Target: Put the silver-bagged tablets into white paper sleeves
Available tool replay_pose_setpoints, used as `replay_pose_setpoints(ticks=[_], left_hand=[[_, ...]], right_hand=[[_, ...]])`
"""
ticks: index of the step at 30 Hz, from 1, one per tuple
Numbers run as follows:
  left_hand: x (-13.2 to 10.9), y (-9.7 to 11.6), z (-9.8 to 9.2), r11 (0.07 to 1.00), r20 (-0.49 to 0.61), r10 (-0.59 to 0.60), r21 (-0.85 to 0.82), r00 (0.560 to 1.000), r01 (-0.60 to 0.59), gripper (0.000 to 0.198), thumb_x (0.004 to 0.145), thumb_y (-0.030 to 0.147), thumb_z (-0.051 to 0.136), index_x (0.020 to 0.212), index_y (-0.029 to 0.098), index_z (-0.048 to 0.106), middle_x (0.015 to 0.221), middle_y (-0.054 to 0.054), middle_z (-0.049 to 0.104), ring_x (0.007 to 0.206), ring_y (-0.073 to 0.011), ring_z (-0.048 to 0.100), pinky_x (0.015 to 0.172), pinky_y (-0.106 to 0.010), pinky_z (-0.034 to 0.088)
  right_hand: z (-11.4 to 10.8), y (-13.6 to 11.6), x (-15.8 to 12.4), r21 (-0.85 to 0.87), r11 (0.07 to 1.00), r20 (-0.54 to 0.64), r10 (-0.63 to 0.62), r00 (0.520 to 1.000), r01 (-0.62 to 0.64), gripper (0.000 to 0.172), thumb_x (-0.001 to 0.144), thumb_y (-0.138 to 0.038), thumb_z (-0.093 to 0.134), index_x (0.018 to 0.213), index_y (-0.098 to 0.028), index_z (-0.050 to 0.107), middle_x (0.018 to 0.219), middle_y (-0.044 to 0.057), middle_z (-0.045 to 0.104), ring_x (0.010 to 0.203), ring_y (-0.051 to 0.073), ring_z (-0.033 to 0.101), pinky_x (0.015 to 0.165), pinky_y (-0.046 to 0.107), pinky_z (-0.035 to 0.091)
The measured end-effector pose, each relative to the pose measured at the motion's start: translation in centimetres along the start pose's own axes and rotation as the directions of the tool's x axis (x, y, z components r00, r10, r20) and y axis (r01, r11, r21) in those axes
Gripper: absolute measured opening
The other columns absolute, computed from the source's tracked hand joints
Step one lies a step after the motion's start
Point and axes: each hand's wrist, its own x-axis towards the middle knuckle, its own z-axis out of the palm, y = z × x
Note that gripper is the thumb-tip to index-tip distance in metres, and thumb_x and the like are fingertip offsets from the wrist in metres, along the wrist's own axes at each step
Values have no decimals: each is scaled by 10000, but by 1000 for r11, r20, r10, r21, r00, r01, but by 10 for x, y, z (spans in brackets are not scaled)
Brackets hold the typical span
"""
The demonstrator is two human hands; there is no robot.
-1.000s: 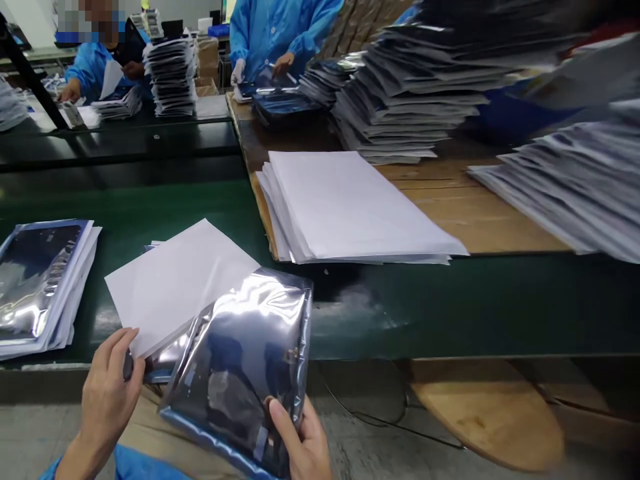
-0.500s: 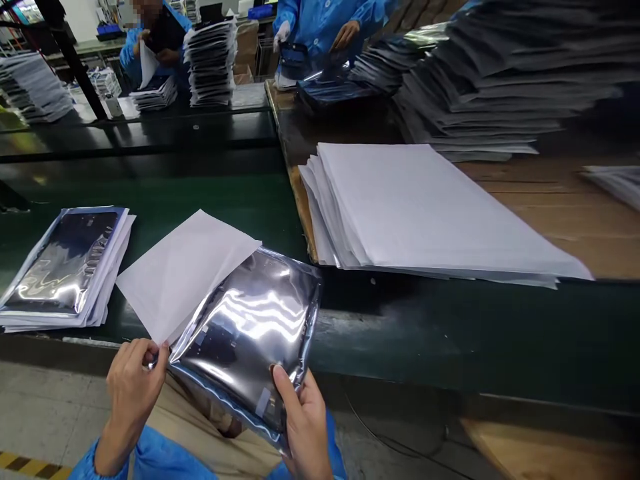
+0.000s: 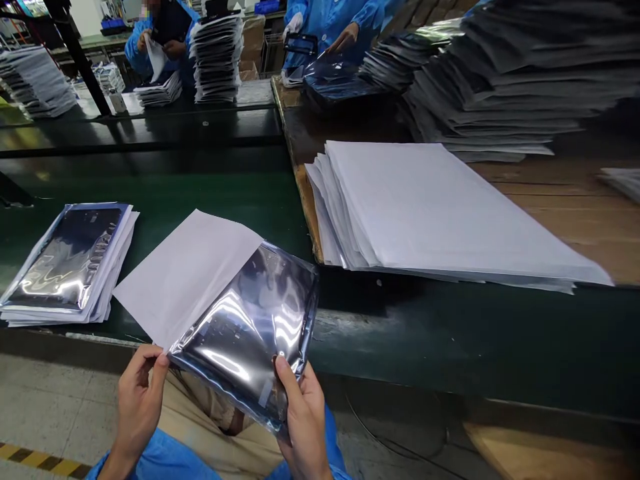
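Observation:
My right hand [image 3: 303,413] grips the lower right edge of a shiny plastic-wrapped dark panel [image 3: 250,320], thumb on its face. The panel is tilted above my lap at the table's front edge. A white sheet of paper [image 3: 185,267] slants across the panel's upper left part. My left hand [image 3: 140,393] pinches the sheet's bottom corner between thumb and finger, close to the panel's left corner. Whether the panel's wrapping is also in that pinch, I cannot tell. To the left lies a small pile of wrapped panels and white sheets [image 3: 70,260].
A big stack of white paper [image 3: 425,207] rests on a brown board [image 3: 565,193] at right. Tall grey piles [image 3: 500,87] stand behind it. Across the dark green bench [image 3: 440,340], two people in blue coats [image 3: 325,30] handle dark items beside stacks [image 3: 217,60].
My left hand has moved slightly right and down, its pinch still at the sheet's corner. The sheet lies flatter along the panel, which has shifted a little. The camera has turned slightly left.

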Motion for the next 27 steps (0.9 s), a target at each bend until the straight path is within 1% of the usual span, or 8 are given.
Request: replay_pose_setpoints(ticks=[2,6,9,11,15,19,22,27], left_hand=[[-4,-1,1,999,-38,41,-14,998,-42,98,842,253,557,766,205,595,670,12,592,618,-133,573,562,-221,478],[-12,-7,-1,971,-59,236,49,970,-233,90,831,153,562,779,218,597,682,13,610,637,-132,574,585,-233,478],[-13,-9,-4,949,-100,303,119,948,-291,100,824,125,563,805,217,596,680,6,614,637,-142,578,576,-254,475],[-13,-8,-7,929,-128,344,186,930,-319,110,825,110,557,803,214,585,677,4,610,626,-139,572,573,-257,468],[-10,-8,-9,848,-41,461,314,887,-426,116,812,87,576,815,202,589,696,-8,630,642,-134,585,594,-253,465],[-10,-13,-8,864,-65,395,366,917,-346,80,849,137,542,812,199,576,687,-10,606,641,-139,571,599,-258,461],[-12,-14,-6,884,-30,346,345,938,-315,83,859,145,529,812,199,572,702,-11,600,665,-140,570,621,-258,465],[-13,-11,-2,874,-3,385,324,923,-363,110,858,123,514,805,207,562,685,-5,599,648,-141,570,614,-262,467]], right_hand=[[0,0,-1,10,1000,-3,14,1000,-13,347,699,-446,727,935,-225,601,735,-46,629,596,101,571,530,190,462],[0,0,-3,4,999,-28,33,999,-33,362,669,-440,755,908,-210,611,719,-45,608,545,80,511,432,159,386],[-1,1,-5,-36,999,-45,28,999,-30,339,668,-436,757,863,-201,612,692,-43,602,502,69,476,387,156,338],[0,2,-6,-47,999,-58,7,998,-9,336,662,-439,760,845,-198,614,671,-40,601,523,83,508,397,162,355],[1,2,-10,-18,1000,-60,8,998,-9,370,674,-435,750,938,-212,619,727,-29,622,617,123,583,507,203,468],[-1,-2,-12,-18,999,-32,49,998,-49,364,688,-434,737,954,-218,614,729,-31,619,610,132,593,509,213,483],[-3,-3,-11,-25,999,-27,41,999,-41,345,698,-424,729,959,-230,615,742,-37,632,620,126,592,530,208,486],[-3,0,-9,-26,999,-27,36,999,-37,383,706,-432,715,1011,-228,607,775,-18,659,644,155,621,563,245,506]])
